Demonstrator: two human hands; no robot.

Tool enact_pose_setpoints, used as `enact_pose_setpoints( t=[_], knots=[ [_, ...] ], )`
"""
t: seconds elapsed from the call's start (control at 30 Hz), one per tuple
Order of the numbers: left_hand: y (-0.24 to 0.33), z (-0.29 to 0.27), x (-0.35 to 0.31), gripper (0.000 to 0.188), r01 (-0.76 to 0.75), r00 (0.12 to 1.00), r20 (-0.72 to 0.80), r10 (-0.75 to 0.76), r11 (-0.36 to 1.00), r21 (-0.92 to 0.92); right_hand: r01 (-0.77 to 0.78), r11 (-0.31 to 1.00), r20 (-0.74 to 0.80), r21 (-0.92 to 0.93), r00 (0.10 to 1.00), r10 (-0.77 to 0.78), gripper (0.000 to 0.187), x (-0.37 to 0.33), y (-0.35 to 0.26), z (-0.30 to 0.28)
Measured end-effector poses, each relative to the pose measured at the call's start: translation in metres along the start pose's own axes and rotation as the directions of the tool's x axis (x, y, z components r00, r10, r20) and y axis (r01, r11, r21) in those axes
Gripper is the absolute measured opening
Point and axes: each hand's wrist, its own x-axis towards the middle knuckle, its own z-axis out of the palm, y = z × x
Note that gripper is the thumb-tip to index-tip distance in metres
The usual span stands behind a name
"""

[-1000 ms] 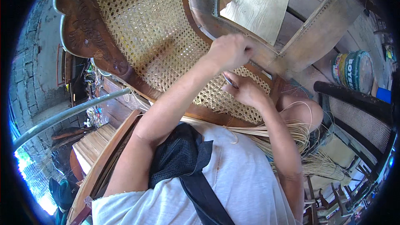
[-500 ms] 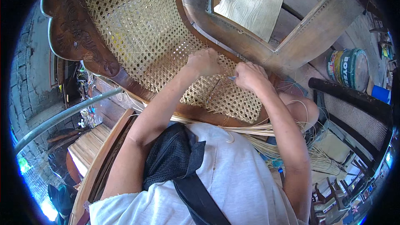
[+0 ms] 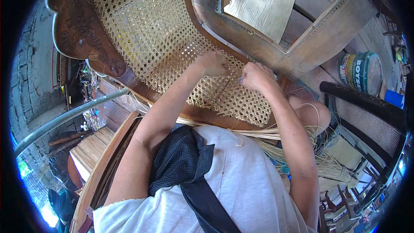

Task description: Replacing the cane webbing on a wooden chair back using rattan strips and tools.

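Note:
A woven cane panel (image 3: 146, 30) in a carved brown wooden frame (image 3: 79, 30) lies in front of me. My left hand (image 3: 214, 63) is closed just above the weave, near the frame's right-hand rail. Whatever its fingers pinch is too small to make out. Close by on the right, my right hand (image 3: 258, 77) is closed around a small metal-tipped tool (image 3: 241, 79). Only a short bright tip shows, pointing toward the left hand, and the handle is hidden in the fist. Below both hands the weave ends in a ragged edge near the lower rail (image 3: 207, 115).
Loose cane strands (image 3: 332, 164) lie bundled beside my right arm. A second wooden frame (image 3: 263, 30) with a square opening sits at the upper right. Further right are a green-lidded bucket (image 3: 362, 72) and a dark caned chair (image 3: 366, 116). A metal pipe (image 3: 71, 118) runs along the left.
Both hands stay over the same part of the cane, with only small finger shifts. The tool's tip shows less now. The panel appears slightly to the right and lower in view.

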Motion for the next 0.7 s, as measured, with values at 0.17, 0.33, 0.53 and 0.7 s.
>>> enact_pose_setpoints(
  t=[0.17, 0.33, 0.53, 0.7],
  knots=[
    [0.037, -0.007, -0.014, 0.039, 0.143, 0.989, -0.061, -0.137, 0.983, 0.117, -0.081, 0.995, -0.177, -0.061, 0.982, 0.070, 0.031, 0.002, 0.010, 0.012],
    [0.051, 0.008, 0.008, 0.039, 0.046, 0.998, 0.038, -0.056, 0.973, 0.227, -0.160, 0.970, -0.134, -0.185, 0.982, 0.136, 0.043, -0.022, 0.043, -0.050],
    [0.041, 0.028, 0.014, 0.028, 0.010, 1.000, 0.010, -0.003, 0.536, -0.844, -0.108, 0.994, -0.171, -0.010, 0.980, 0.105, 0.042, -0.019, 0.046, -0.048],
    [0.032, 0.030, 0.001, 0.026, -0.033, 0.966, -0.236, -0.103, 0.859, -0.511, -0.057, 0.998, 0.015, -0.002, 0.998, 0.057, 0.024, -0.009, 0.032, -0.008]
  ],
)
